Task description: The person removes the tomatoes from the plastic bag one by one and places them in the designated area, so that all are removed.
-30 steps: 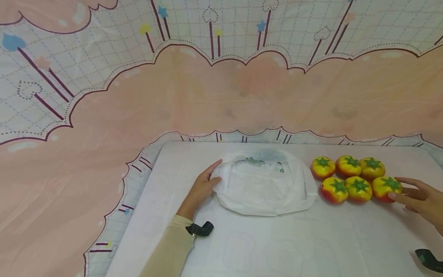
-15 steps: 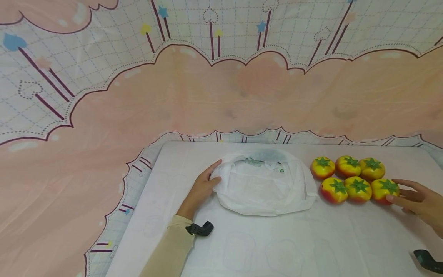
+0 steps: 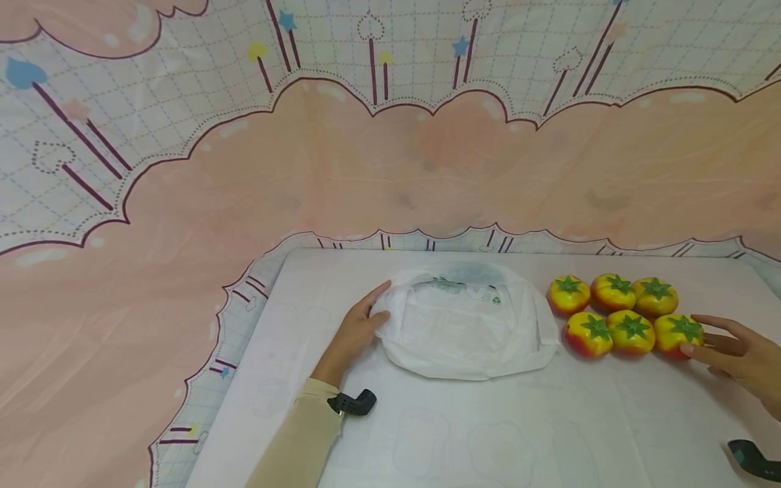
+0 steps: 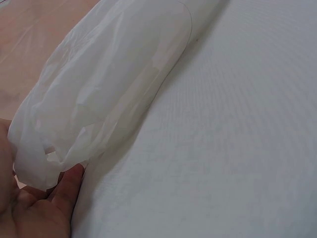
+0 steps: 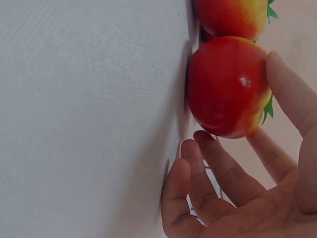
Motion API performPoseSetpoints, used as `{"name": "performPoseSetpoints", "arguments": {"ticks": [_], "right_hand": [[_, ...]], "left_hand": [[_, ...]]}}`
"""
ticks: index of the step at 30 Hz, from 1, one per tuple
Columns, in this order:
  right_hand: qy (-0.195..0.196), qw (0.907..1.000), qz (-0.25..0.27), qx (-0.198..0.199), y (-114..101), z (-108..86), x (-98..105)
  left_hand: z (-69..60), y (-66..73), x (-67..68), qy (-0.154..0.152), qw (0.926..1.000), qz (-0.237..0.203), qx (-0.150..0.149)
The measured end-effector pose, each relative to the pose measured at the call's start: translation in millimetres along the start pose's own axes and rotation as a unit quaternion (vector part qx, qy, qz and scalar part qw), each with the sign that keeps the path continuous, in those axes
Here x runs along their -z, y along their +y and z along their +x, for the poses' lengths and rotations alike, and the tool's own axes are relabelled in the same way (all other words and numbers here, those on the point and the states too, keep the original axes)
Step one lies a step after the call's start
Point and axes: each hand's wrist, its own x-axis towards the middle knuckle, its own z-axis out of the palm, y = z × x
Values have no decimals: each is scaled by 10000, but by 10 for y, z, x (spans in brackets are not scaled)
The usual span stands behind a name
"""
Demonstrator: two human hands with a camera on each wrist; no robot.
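A white plastic bag (image 3: 464, 339) with green print lies on the white table. My left hand (image 3: 360, 332) grips its left edge; in the left wrist view, the bag's thin film (image 4: 109, 74) falls between the thumb side and the fingers. Right of the bag sit several shiny yellow-and-red tomatoes (image 3: 632, 333) with green star-shaped tops, in two rows. At the right end of the front row, my right hand (image 3: 735, 352) holds a tomato (image 5: 228, 89) between thumb and index finger. The remaining fingers spread below it, apart from it, in the right wrist view.
The white table (image 3: 464, 434) extends in front of the bag. Behind it hangs a peach-and-white patterned cloth (image 3: 390, 163). Black wrist devices show on the left wrist (image 3: 352, 403) and at the right edge.
My right hand and the tomato at the end of the front row have shifted slightly left, up against the neighbouring tomato. The left hand and the bag have stayed still.
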Motion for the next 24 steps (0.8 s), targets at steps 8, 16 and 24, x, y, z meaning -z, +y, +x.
{"name": "performPoseSetpoints", "arguments": {"ticks": [8,16,24], "right_hand": [[-60,9997,-145,165,-161,-109,-8],[234,9983,-321,418,-229,-141,12],[1433,9831,-536,1011,-586,-451,-115]], "left_hand": [[1,1,-2,20,10000,0,-3],[0,-4,-5,28,10000,17,-42],[35,12,-33,-100,9994,-264,-186]]}}
